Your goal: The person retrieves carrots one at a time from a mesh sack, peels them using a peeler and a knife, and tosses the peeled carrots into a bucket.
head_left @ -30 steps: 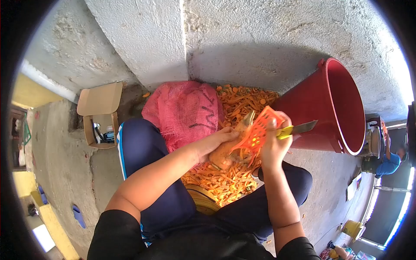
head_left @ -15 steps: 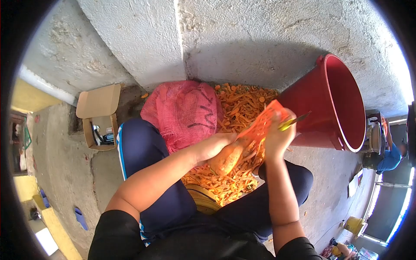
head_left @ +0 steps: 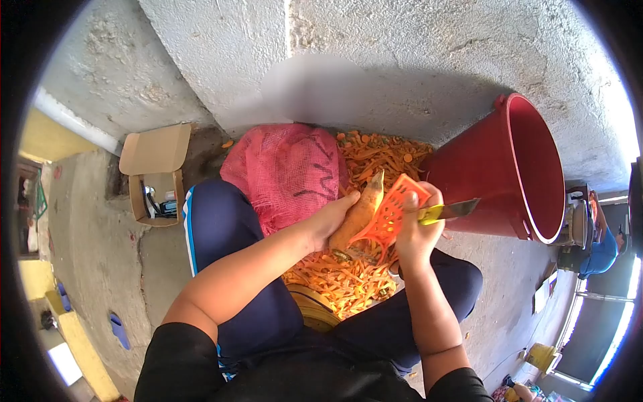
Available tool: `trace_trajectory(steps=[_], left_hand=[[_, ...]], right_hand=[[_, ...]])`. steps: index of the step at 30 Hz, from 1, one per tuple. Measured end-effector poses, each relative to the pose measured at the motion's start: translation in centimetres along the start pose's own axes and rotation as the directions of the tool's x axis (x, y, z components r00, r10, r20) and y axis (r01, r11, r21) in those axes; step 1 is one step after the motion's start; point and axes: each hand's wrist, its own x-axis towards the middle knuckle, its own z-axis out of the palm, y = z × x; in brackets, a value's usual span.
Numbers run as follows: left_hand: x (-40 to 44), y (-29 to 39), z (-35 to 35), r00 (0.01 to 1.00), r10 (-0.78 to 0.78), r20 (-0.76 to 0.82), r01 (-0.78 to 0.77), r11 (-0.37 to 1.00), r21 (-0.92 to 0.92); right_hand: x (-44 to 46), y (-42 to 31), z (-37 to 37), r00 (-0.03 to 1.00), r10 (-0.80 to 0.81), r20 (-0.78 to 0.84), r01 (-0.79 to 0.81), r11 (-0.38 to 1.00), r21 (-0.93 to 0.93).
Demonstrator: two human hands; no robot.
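My left hand [head_left: 333, 220] is wrapped round a large orange carrot [head_left: 362, 213], its tip pointing up. In my right hand [head_left: 420, 228] is an orange plastic peeler [head_left: 390, 216] with a perforated body, beside the carrot. A knife [head_left: 450, 211] with a yellow handle is held in the same hand, its blade pointing right. Below lies a heap of orange peelings [head_left: 348, 285], between my legs. A pink mesh sack [head_left: 284, 171] with dark marks sits behind my left hand.
A large dark red bucket [head_left: 479, 177] lies tilted at the right by the wall. An open cardboard box [head_left: 155, 153] stands left of my knee. More peelings [head_left: 378, 154] lie against the wall. A person in blue [head_left: 601, 254] is far right.
The carrot, lower and blurred half a second ago, now stands more upright with its tip showing. The peeler has turned, and the knife blade has swung to point more to the right.
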Motion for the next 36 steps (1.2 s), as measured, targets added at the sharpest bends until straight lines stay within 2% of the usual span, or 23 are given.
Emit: trace_trajectory(steps=[3, 4, 8, 10, 12, 13, 14, 15, 17, 19, 20, 23, 25, 27, 30, 33, 36], left_hand=[[0.2, -0.4, 0.1, 0.999, 0.050, 0.011, -0.050, 0.999, -0.011], [0.2, -0.4, 0.2, 0.997, 0.070, 0.010, -0.070, 0.997, -0.009], [-0.1, -0.4, 1.0, 0.994, 0.098, 0.046, -0.100, 0.994, 0.040], [0.7, -0.7, 0.4, 0.982, 0.154, 0.111, -0.166, 0.980, 0.107], [0.7, -1.2, -1.0, 0.978, 0.157, 0.136, -0.196, 0.916, 0.349], [0.7, -1.5, -1.3, 0.976, 0.154, 0.153, -0.208, 0.861, 0.463], [0.1, -1.9, -0.6, 0.974, 0.165, 0.156, -0.215, 0.893, 0.396], [0.2, -2.1, -0.6, 0.971, 0.168, 0.170, -0.226, 0.875, 0.427], [0.1, -2.0, -1.0, 0.966, 0.175, 0.191, -0.249, 0.833, 0.495], [-0.3, -1.3, -0.9, 0.979, 0.092, 0.181, -0.154, 0.917, 0.369], [-0.5, -0.9, -0.7, 0.982, 0.052, 0.181, -0.105, 0.949, 0.297], [-1.2, 0.1, -0.1, 0.997, 0.014, 0.071, -0.036, 0.949, 0.313], [-0.3, -0.2, -0.9, 0.990, -0.016, 0.141, -0.006, 0.987, 0.159], [-0.7, 0.1, -0.1, 0.984, -0.035, 0.177, 0.033, 0.999, 0.015], [-0.2, -0.1, 0.3, 0.992, -0.019, 0.126, 0.026, 0.998, -0.050], [-0.2, -0.1, 0.4, 0.988, -0.063, 0.139, 0.070, 0.997, -0.045], [-0.1, -0.3, 0.6, 0.996, -0.004, 0.091, 0.001, 0.999, 0.035]], right_hand=[[-0.9, -0.3, 1.1, 0.998, 0.049, 0.040, -0.052, 0.995, 0.079], [-1.0, 0.5, 1.0, 0.999, -0.014, 0.029, 0.017, 0.991, -0.129], [-0.6, 0.7, 1.2, 0.999, -0.022, -0.043, 0.015, 0.985, -0.173], [0.1, 0.9, 0.9, 0.993, -0.078, -0.091, 0.048, 0.953, -0.299], [2.1, 1.8, -0.3, 0.979, -0.123, -0.162, 0.057, 0.931, -0.360], [3.5, 2.1, -1.3, 0.958, 0.000, -0.287, -0.090, 0.950, -0.299], [5.0, 3.0, -2.4, 0.930, -0.163, -0.330, 0.033, 0.930, -0.367], [6.3, 3.8, -3.5, 0.888, -0.266, -0.374, 0.068, 0.882, -0.466], [7.3, 4.4, -4.8, 0.865, -0.163, -0.475, -0.020, 0.934, -0.357], [7.3, 4.2, -5.1, 0.868, -0.049, -0.493, -0.065, 0.976, -0.210], [7.1, 3.9, -5.2, 0.871, 0.008, -0.492, -0.088, 0.986, -0.138], [4.6, 1.2, -2.8, 0.953, 0.010, -0.304, 0.013, 0.997, 0.073], [2.7, 0.0, -1.3, 0.980, 0.027, -0.198, 0.004, 0.988, 0.153], [1.0, 0.2, -0.6, 0.995, 0.044, -0.091, -0.034, 0.993, 0.114], [-0.7, -0.5, 0.5, 1.000, 0.022, 0.019, -0.024, 0.997, 0.076], [-0.8, 0.2, 0.8, 0.999, 0.048, 0.010, -0.048, 0.998, 0.033], [-0.9, -0.1, 0.8, 0.998, 0.054, 0.012, -0.053, 0.998, -0.022]])
